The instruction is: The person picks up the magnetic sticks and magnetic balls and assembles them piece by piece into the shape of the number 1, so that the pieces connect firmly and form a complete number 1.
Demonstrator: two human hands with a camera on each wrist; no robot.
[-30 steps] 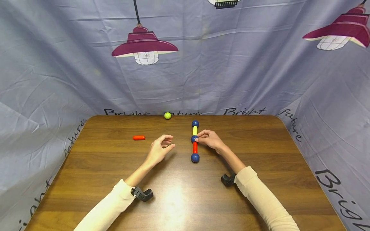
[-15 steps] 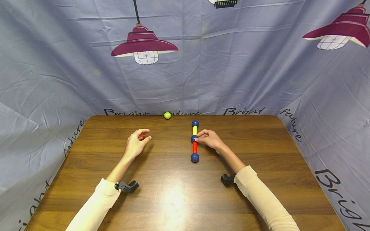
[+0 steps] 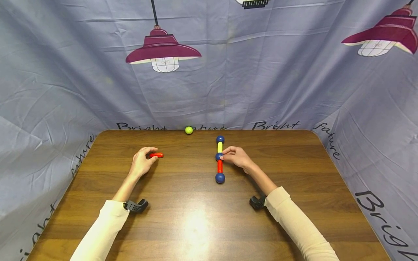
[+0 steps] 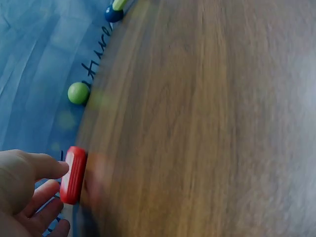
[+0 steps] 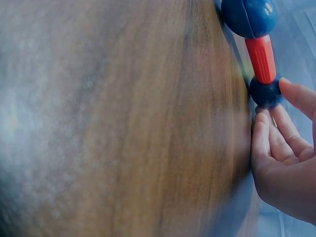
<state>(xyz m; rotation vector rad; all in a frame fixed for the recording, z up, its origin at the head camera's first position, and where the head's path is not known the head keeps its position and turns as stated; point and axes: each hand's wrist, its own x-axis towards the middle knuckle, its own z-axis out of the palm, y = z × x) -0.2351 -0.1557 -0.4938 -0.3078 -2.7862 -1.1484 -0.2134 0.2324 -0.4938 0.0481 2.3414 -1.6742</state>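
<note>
In the head view a red ribbed rod lies on the table at the left. My left hand is around its left end, thumb on the near side and fingers on the far side, with a gap above it. The left wrist view has a fingertip overlapping the rod; whether it touches is unclear. My right hand pinches the middle blue ball of a straight chain. A yellow rod joins it to the far blue ball, a red rod to the near blue ball.
A yellow-green ball sits at the far edge of the wooden table. A printed grey-blue cloth hangs behind and along both sides. Black wrist cameras stick out inward from both sleeves.
From beside the chain my left hand has moved left, passing over the loose red rod to its left end. The rod, the chain and my right hand have stayed in place.
</note>
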